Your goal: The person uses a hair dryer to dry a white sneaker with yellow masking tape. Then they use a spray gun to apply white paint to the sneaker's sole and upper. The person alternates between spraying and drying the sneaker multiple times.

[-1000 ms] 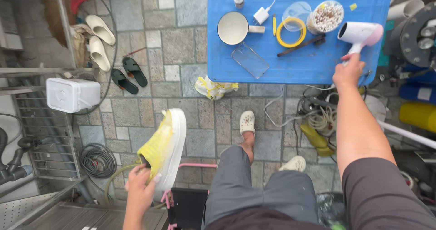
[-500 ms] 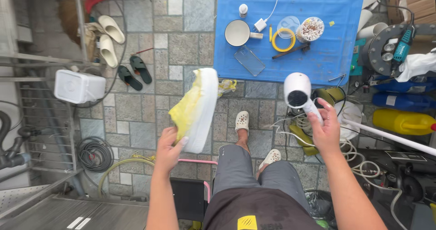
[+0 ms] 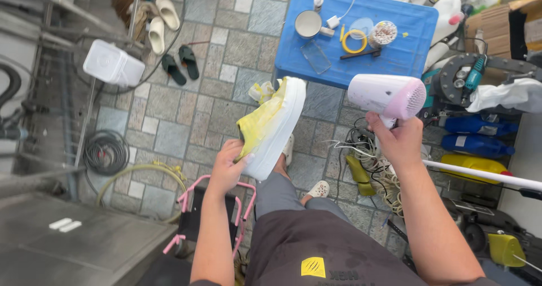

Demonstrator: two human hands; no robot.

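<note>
The person is holding a yellow sneaker (image 3: 270,129) with a thick white sole in the left hand (image 3: 227,167), the fingers wrapping around the heel end while the toe is pointing up and away, over the tiled floor (image 3: 220,54). The right hand (image 3: 400,142) is closing its fingers around the handle of a white and pink hair dryer (image 3: 387,95), whose barrel is lying level, just to the right of the shoe and apart from it.

The sneaker is likely handling as a light thing: the canvas upper looks soft and yielding, the sole stiff and bulky. The heel and the sole edge are giving the firmest hold. The dryer looks rigid, smooth plastic, light enough for one hand, and its handle is the natural place to grip.

Ahead, a low blue bench (image 3: 395,43) is carrying a metal cup (image 3: 308,23), a yellow ring (image 3: 354,40) and a small bowl (image 3: 383,33). Sandals (image 3: 180,64) are lying on the tiles, a coiled hose (image 3: 106,151) is sitting at the left, and tangled cords (image 3: 370,156) are crowding the floor under the right hand.
</note>
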